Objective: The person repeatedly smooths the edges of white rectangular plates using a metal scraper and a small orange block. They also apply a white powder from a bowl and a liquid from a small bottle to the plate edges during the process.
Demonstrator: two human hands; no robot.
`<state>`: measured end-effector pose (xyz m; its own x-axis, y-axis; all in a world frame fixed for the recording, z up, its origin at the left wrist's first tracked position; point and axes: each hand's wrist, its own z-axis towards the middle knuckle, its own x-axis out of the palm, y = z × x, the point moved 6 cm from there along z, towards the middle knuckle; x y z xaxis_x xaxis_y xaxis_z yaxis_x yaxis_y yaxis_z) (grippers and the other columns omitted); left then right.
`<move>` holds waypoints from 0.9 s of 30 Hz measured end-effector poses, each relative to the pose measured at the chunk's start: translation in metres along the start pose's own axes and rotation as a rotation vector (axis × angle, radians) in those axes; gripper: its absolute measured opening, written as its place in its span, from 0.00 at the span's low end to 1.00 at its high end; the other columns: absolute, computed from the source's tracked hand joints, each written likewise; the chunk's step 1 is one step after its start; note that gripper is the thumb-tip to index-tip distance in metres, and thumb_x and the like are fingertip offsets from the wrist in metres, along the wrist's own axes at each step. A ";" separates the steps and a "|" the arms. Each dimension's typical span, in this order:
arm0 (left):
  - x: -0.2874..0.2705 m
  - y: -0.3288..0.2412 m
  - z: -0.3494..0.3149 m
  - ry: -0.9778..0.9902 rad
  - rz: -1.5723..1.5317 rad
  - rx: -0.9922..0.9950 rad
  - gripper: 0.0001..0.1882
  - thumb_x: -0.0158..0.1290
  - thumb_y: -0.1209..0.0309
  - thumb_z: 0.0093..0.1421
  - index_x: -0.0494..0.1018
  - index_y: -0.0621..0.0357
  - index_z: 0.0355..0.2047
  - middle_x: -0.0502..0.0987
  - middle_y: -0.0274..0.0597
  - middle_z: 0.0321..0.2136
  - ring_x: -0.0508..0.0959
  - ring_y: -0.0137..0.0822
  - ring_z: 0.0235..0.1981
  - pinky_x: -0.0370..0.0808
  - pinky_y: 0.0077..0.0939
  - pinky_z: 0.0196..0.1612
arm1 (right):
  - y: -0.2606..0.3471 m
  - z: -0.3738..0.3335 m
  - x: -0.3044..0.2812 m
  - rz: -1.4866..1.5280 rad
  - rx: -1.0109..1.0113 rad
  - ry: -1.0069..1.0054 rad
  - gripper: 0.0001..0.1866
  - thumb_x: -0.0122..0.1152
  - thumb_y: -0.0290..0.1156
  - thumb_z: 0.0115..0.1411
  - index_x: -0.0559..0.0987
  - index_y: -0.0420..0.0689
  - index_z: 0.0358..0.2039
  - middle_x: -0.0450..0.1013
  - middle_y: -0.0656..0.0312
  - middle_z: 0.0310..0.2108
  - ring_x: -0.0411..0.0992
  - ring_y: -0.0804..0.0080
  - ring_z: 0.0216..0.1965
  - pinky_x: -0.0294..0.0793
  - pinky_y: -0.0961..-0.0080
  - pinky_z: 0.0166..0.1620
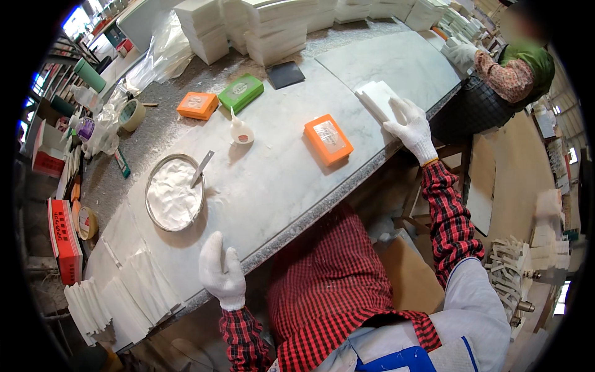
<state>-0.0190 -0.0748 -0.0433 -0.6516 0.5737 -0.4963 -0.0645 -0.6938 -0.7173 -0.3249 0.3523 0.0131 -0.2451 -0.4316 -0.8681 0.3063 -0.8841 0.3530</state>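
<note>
Both my hands wear white knit gloves. My left hand (pixel 222 274) hovers by the front edge of the worktable (pixel 279 180), empty, its thumb apart from the fingers. At the right, my right hand (pixel 411 130) grips the near end of a small stack of thin white tiles (pixel 377 99), thumb on the near side and fingers across the top. Left of it lies an orange box (pixel 328 139). A round metal bowl (pixel 149 204) of white paste (pixel 173 192) stands nearer my left hand, a metal spatula (pixel 203 166) leaning in it. Beyond is a small white squeeze bottle (pixel 242 131).
A green box (pixel 241 92), a second orange box (pixel 198 106) and a dark square pad (pixel 286 75) lie farther back. Tall stacks of white tiles (pixel 276 37) line the far side. More thin white pieces (pixel 133 294) lean at the near left. Another person (pixel 517 77) works at the right.
</note>
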 end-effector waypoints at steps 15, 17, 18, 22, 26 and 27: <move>0.001 -0.003 -0.001 -0.055 0.100 0.102 0.16 0.61 0.77 0.55 0.81 0.62 0.46 0.83 0.51 0.43 0.83 0.51 0.45 0.80 0.41 0.50 | -0.017 0.011 0.031 0.082 -0.131 0.011 0.32 0.67 0.41 0.57 0.75 0.40 0.60 0.69 0.46 0.61 0.67 0.49 0.62 0.64 0.60 0.65; 0.001 -0.008 0.007 -0.056 0.141 0.160 0.16 0.64 0.75 0.54 0.81 0.60 0.45 0.83 0.49 0.43 0.83 0.49 0.45 0.80 0.39 0.49 | -0.036 0.007 0.035 0.075 -0.146 0.018 0.30 0.65 0.37 0.59 0.74 0.38 0.60 0.69 0.45 0.61 0.66 0.50 0.63 0.63 0.61 0.66; -0.005 -0.015 0.012 -0.050 0.089 0.156 0.16 0.63 0.78 0.55 0.81 0.62 0.45 0.83 0.50 0.41 0.83 0.48 0.45 0.79 0.38 0.49 | -0.031 0.008 0.037 -0.045 -0.220 0.020 0.30 0.64 0.38 0.61 0.74 0.37 0.61 0.69 0.45 0.62 0.66 0.50 0.63 0.62 0.61 0.66; -0.037 -0.020 0.011 -0.034 0.025 0.084 0.17 0.64 0.76 0.56 0.80 0.62 0.47 0.82 0.51 0.43 0.83 0.48 0.44 0.79 0.35 0.47 | -0.060 0.018 0.058 -0.122 -0.205 0.041 0.32 0.61 0.43 0.65 0.69 0.41 0.66 0.67 0.43 0.63 0.64 0.46 0.64 0.62 0.58 0.65; -0.120 -0.015 -0.005 -0.266 0.308 -0.222 0.19 0.63 0.73 0.58 0.78 0.61 0.51 0.82 0.49 0.47 0.82 0.48 0.47 0.78 0.35 0.49 | -0.002 -0.016 0.014 -0.064 -0.277 -0.185 0.27 0.60 0.38 0.66 0.72 0.38 0.62 0.68 0.44 0.62 0.66 0.46 0.62 0.63 0.57 0.64; -0.141 -0.010 -0.008 -0.280 0.460 -0.270 0.23 0.64 0.71 0.57 0.76 0.62 0.54 0.80 0.51 0.50 0.80 0.50 0.50 0.76 0.39 0.53 | 0.019 -0.034 0.001 -0.063 -0.312 -0.248 0.26 0.60 0.37 0.67 0.73 0.37 0.61 0.69 0.45 0.62 0.67 0.47 0.62 0.63 0.57 0.64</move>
<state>0.0796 -0.1452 0.0301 -0.7436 0.0789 -0.6640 0.4419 -0.6872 -0.5766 -0.2881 0.3413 0.0068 -0.4755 -0.4419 -0.7606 0.5384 -0.8300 0.1457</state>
